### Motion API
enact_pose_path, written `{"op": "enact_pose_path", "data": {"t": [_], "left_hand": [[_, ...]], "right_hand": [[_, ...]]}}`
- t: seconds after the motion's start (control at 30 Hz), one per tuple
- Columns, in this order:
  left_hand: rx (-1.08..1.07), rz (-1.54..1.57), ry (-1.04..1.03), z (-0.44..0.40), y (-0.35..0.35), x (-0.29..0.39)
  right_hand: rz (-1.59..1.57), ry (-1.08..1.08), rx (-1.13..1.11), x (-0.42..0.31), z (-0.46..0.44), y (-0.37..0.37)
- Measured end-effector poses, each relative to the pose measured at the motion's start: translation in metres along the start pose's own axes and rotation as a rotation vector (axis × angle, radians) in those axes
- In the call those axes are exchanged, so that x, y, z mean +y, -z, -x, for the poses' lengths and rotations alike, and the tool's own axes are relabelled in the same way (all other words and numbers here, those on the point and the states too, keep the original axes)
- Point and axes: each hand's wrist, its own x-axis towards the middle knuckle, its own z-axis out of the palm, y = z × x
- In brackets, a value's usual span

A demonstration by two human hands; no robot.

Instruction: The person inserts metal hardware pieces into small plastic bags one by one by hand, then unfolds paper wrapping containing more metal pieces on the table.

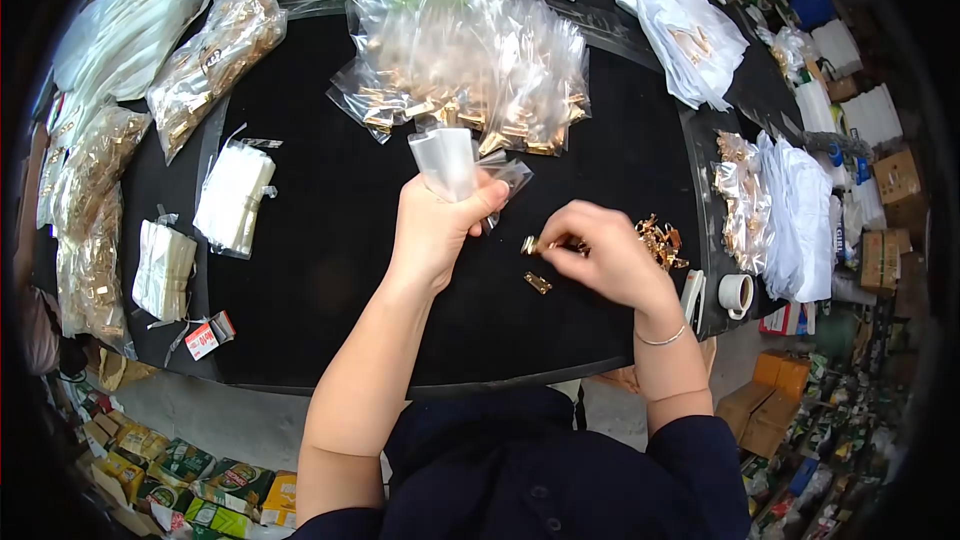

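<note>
My left hand (448, 225) is closed around a bundle of small clear plastic bags (446, 162), which stick up past the thumb. To the right, my right hand (602, 252) pinches small gold-coloured metal pieces (529, 245) at its fingertips, just above the black table. Below those fingertips lies another gold metal piece (539, 283). A loose pile of gold metal pieces (661, 242) lies partly hidden behind my right hand. Beyond both hands is a heap of clear bags with gold pieces inside (470, 60).
On the left are stacks of flat bags (235, 198) and large bags of gold parts (215, 60). A red-and-white label (208, 336) lies near the front edge. At right are a tape roll (735, 294), bagged gold parts (742, 200) and white plastic bags (797, 215). Cardboard boxes (765, 400) stand on the floor.
</note>
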Motion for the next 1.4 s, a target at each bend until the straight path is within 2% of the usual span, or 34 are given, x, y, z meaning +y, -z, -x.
{"op": "enact_pose_path", "data": {"t": [0.07,0.13,0.17,0.27,0.3,0.4,0.53,0.67,0.73,0.8,0.87,0.97,1.1,1.17,1.23,1.3,1.37,1.4], "left_hand": [[-0.010,0.009,0.009,0.002,0.000,0.001],[-0.053,0.048,0.031,0.002,-0.003,0.004],[-0.077,0.066,0.044,0.002,-0.005,0.004],[-0.125,0.044,0.050,0.003,-0.008,0.001],[-0.144,0.032,0.052,0.004,-0.008,0.001],[-0.170,-0.030,0.050,0.006,-0.008,0.003],[-0.150,0.010,0.018,0.007,-0.014,-0.002],[-0.166,0.010,0.017,0.004,-0.010,-0.008],[-0.191,-0.009,0.029,0.005,-0.011,-0.010],[-0.164,-0.062,0.001,0.006,-0.012,-0.008],[-0.156,-0.092,-0.021,0.005,-0.014,-0.005],[0.071,0.044,-0.034,0.000,-0.012,0.001],[0.166,0.115,-0.036,-0.003,-0.004,0.000],[0.123,0.066,-0.050,-0.002,-0.003,0.000],[0.111,-0.056,-0.031,0.002,-0.005,0.000],[0.137,0.007,-0.069,0.005,-0.012,-0.005],[0.117,0.034,-0.068,0.006,-0.014,-0.010],[0.095,0.065,-0.044,0.007,-0.014,-0.013]], "right_hand": [[-0.130,-0.060,0.039,-0.008,-0.005,0.011],[-0.184,0.083,0.302,-0.019,-0.010,0.027],[-0.181,0.079,0.306,-0.023,-0.013,0.032],[-0.070,0.289,0.390,-0.034,-0.025,0.039],[-0.072,0.289,0.394,-0.036,-0.027,0.039],[0.033,0.266,0.198,-0.041,-0.032,0.035],[-0.190,0.114,0.280,-0.034,-0.036,0.018],[-0.187,0.112,0.216,-0.028,-0.031,0.009],[-0.171,0.166,0.257,-0.025,-0.031,0.011],[-0.141,0.282,0.332,-0.022,-0.033,0.017],[-0.151,0.281,0.330,-0.020,-0.035,0.028],[-0.167,0.275,0.320,-0.014,-0.046,0.042],[-0.007,0.246,0.263,0.026,-0.066,0.026],[-0.241,0.170,0.568,0.018,-0.068,0.018],[-0.094,0.139,0.506,0.011,-0.043,0.029],[-0.026,0.116,0.194,0.000,-0.014,0.038],[0.344,0.254,0.011,0.007,0.009,0.032],[0.345,0.260,0.016,0.007,0.014,0.025]]}}
